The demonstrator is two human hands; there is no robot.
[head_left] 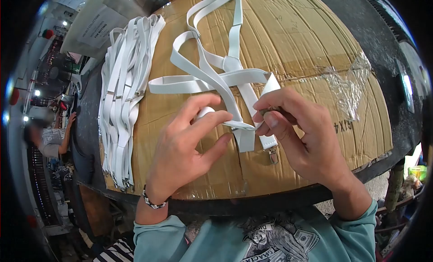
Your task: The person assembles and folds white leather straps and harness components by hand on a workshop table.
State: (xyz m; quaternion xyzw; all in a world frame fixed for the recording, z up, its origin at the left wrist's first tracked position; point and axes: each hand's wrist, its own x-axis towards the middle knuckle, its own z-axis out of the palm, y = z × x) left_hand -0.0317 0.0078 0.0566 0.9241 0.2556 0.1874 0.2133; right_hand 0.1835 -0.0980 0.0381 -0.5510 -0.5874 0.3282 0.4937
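Note:
White elastic straps [194, 69] with metal clips lie crossed and looped on the cardboard. My left hand [185, 142] is over them, its fingers curled around a white strap end, the thumb held apart. My right hand [300, 131] pinches a small dark metal piece [267, 112] between thumb and index finger, next to a strap tip. A metal clip [273, 156] on one strap end rests on the cardboard below my right fingers. Part of the strap between my hands is hidden by the fingers.
A bundle of white straps [128, 86] lies at the left of the cardboard sheet [306, 45]. Behind it is a translucent bin [101, 25] with a label. Clear plastic tape [349, 88] wrinkles at the right. A person [54, 140] is at the far left.

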